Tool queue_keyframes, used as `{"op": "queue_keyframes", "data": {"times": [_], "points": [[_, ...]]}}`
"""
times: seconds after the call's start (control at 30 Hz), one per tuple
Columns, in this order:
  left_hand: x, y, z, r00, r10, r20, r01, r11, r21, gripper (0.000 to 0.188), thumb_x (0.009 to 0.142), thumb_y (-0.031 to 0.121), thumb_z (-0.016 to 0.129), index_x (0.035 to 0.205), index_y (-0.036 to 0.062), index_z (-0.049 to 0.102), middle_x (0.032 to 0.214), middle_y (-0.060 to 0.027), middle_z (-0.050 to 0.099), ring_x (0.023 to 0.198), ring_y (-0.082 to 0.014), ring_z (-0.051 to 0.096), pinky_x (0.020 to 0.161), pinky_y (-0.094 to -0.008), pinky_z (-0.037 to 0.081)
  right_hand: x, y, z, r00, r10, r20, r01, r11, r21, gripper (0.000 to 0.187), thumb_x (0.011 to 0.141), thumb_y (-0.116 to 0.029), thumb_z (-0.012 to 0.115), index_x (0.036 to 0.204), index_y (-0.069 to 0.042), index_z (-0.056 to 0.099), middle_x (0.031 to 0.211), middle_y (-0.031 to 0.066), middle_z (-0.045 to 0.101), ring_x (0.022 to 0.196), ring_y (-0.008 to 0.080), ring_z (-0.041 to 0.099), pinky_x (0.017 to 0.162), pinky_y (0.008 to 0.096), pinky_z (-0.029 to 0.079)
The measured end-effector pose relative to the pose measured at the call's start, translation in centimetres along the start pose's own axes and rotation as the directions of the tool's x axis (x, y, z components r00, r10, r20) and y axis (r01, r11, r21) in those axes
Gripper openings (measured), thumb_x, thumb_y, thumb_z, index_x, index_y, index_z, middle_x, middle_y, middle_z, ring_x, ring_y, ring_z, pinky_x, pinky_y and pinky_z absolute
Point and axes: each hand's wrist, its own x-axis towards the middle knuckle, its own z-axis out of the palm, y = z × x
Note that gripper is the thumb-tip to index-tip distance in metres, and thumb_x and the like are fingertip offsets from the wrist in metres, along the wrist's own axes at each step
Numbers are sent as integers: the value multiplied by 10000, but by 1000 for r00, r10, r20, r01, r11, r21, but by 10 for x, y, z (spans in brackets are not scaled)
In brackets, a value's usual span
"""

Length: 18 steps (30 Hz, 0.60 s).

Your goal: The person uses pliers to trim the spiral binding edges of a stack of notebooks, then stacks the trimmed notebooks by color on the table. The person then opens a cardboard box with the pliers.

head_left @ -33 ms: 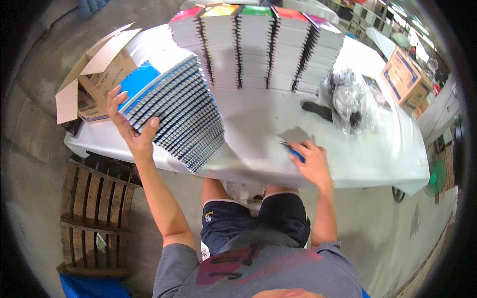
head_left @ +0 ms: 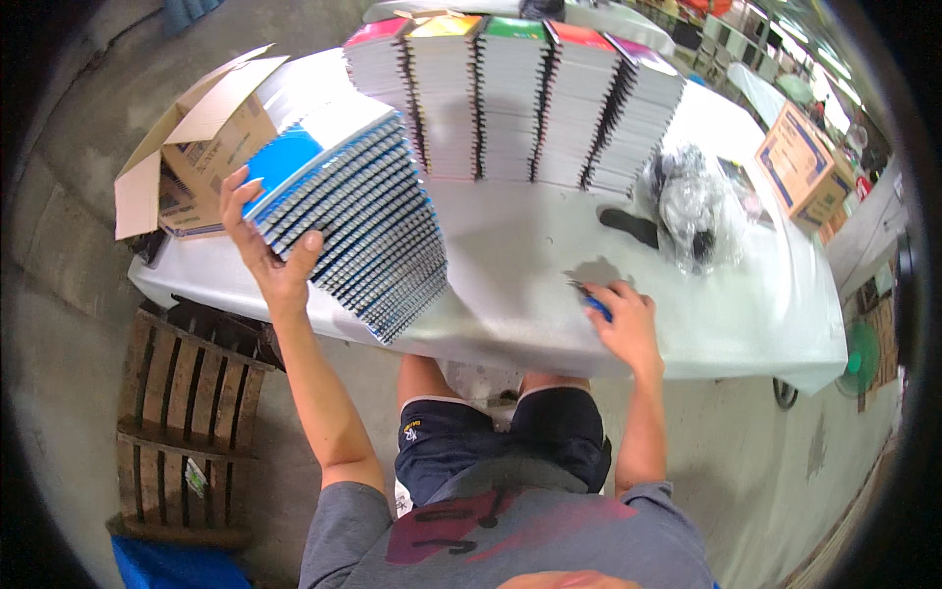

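In the head view, grips the upper end of a tall stack of blue notebooks (head_left: pixel 365 228) with the left hand (head_left: pixel 274 260), pressing the thumb against the coiled side and curling the other fingers over the cover end. Holds a small blue-handled tool (head_left: pixel 599 308) in the right hand (head_left: pixel 630 324), over the table (head_left: pixel 510 236) and well apart from the coils. Seems to be steadying the stack with the tool at the ready; to touch the coils, would need to bring the right hand leftward and hold the left grip firm. Has a row of notebook stacks (head_left: pixel 446 108) beyond both hands, an open cardboard box (head_left: pixel 221 147) past the left, and a clear plastic bag (head_left: pixel 692 208) beyond the right. Cannot make out the small, blurred tip of the tool, its finger-covered handle, the bag's contents, or the hidden far side of the stack.
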Motion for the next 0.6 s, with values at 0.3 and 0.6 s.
{"op": "queue_keyframes", "data": {"times": [0.3, 0.6], "points": [[0, 10, 2, 999, -51, 1, 51, 989, -136, 755, 586, 387, 780, 1207, 126, 440, 1297, -142, 332, 1188, -251, 373, 968, -386, 364, 6, -13, 40, 953, -7, -303, -35, 991, -132, 433, 832, -248, 595, 1258, -226, 520, 1344, 109, 388, 1259, 272, 365, 1003, 609, 227], [-1, 6, 0, 1000, -30, -8, 29, 989, -147, 726, 550, 306, 802, 1177, 124, 487, 1322, -141, 335, 1107, -247, 428, 914, -358, 392, 4, -60, 72, 967, -185, -174, 169, 980, -103, 308, 877, -256, 522, 1176, -199, 568, 1263, 103, 473, 1220, 269, 409, 1003, 563, 274]]}}
